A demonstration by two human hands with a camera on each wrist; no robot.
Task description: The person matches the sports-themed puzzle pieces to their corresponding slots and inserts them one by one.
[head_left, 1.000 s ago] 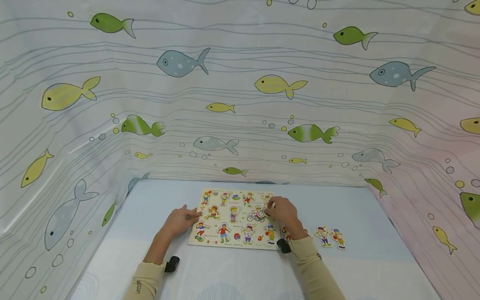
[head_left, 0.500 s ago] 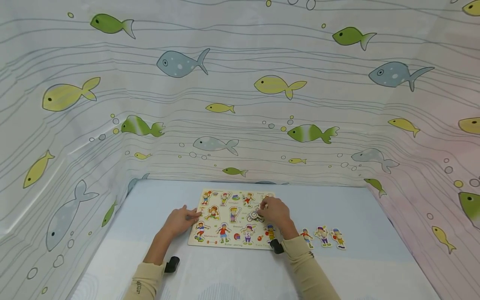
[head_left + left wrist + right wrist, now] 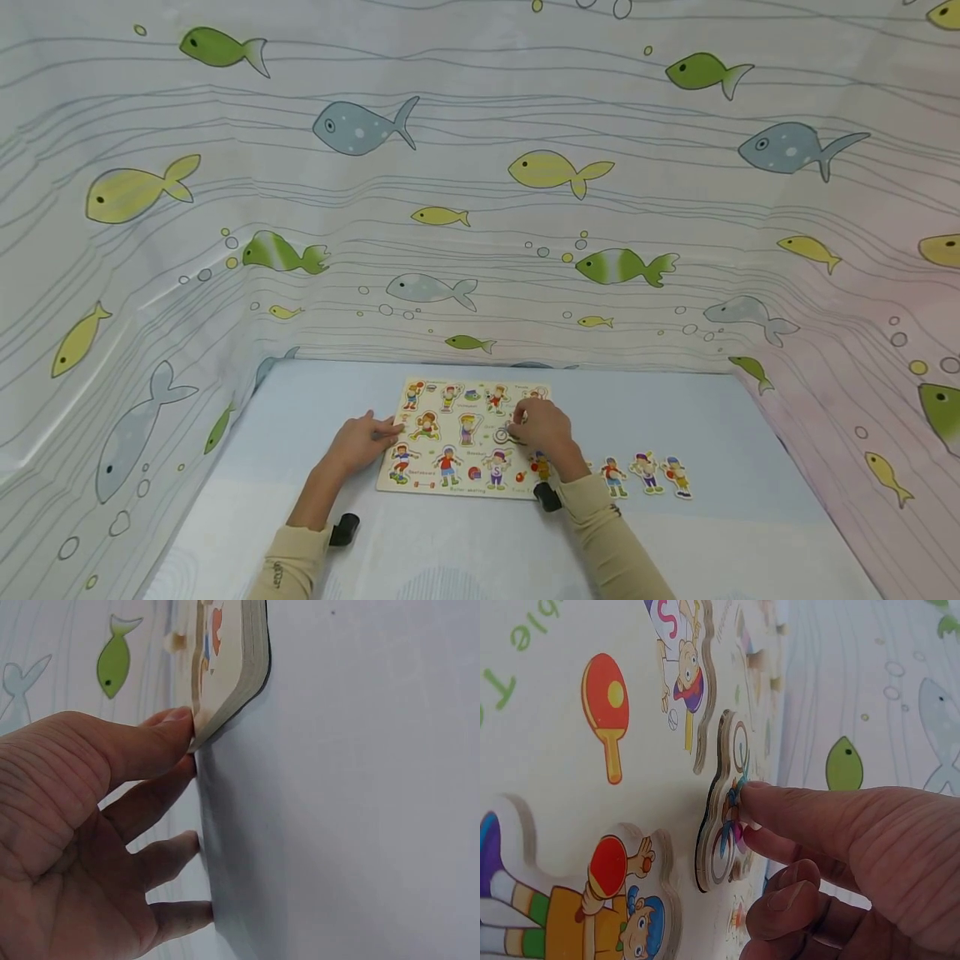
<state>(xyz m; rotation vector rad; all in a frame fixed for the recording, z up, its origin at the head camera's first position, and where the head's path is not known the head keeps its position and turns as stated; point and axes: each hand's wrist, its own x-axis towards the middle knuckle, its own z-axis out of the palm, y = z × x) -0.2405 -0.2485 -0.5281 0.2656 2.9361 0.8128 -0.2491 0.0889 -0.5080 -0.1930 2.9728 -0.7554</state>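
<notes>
A wooden puzzle board point(image 3: 447, 429) with printed sports figures lies flat on the table. At its left edge is my left hand point(image 3: 358, 442); in the left wrist view the thumb point(image 3: 161, 746) touches the board's edge near a corner while other fingertips rest on the table. My right hand point(image 3: 543, 429) pinches a bicycle puzzle piece point(image 3: 727, 825) between thumb and index finger, over the right part of the board. A dark gap shows along the piece's edge. From the head, the hand covers most of that piece.
Right of the board lie several loose figure pieces, among them one in a purple cap point(image 3: 645, 473) and one in a blue cap point(image 3: 677, 477). Another is partly hidden by the right wrist. A fish-patterned sheet point(image 3: 480, 250) rises behind the table point(image 3: 660, 408).
My right hand has shifted left and slightly down with the bicycle puzzle piece, uncovering loose pieces on the right. The left hand and the board stay put.
</notes>
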